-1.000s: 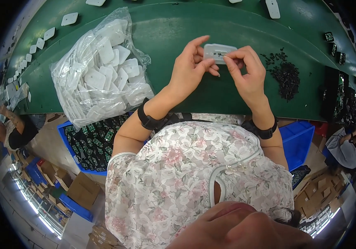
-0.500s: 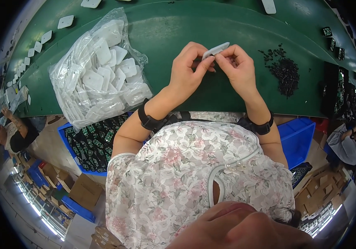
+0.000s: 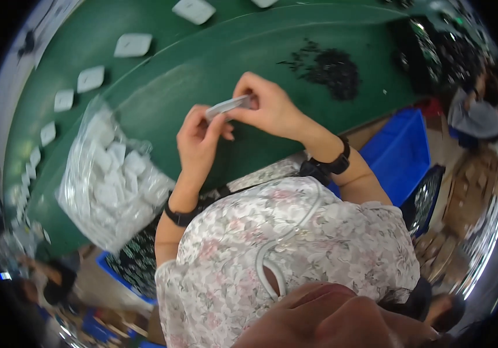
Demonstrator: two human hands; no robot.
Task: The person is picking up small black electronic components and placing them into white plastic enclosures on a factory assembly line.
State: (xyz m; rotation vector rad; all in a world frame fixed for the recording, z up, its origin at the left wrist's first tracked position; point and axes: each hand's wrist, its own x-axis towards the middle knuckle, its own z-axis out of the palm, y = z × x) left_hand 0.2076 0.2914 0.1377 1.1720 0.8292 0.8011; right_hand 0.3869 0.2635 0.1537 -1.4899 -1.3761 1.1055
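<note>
A thin white plastic cover [image 3: 228, 107] with rounded corners is held edge-on above the green table, one end in each hand. My left hand [image 3: 199, 132] pinches its left end between thumb and fingers. Around its right end my right hand [image 3: 267, 107] is closed, thumb below and fingers curled behind. The underside of the cover and anything small beneath the fingers are hidden. To the left of my left hand lies a clear plastic bag [image 3: 112, 182] full of similar white covers. Beyond my right hand is a loose pile of small black parts [image 3: 333, 71].
White covers [image 3: 133, 45] stand in a curved row along the table's far left side. Black trays [image 3: 414, 55] sit at the far right. Below the table edge are a blue bin [image 3: 397, 153] and a blue crate of circuit boards [image 3: 133, 264]. Other people work at both sides.
The whole view has swung, so the bag sits lower and the black pile higher. Both hands still hold the white cover, now further left in the picture with the right hand higher.
</note>
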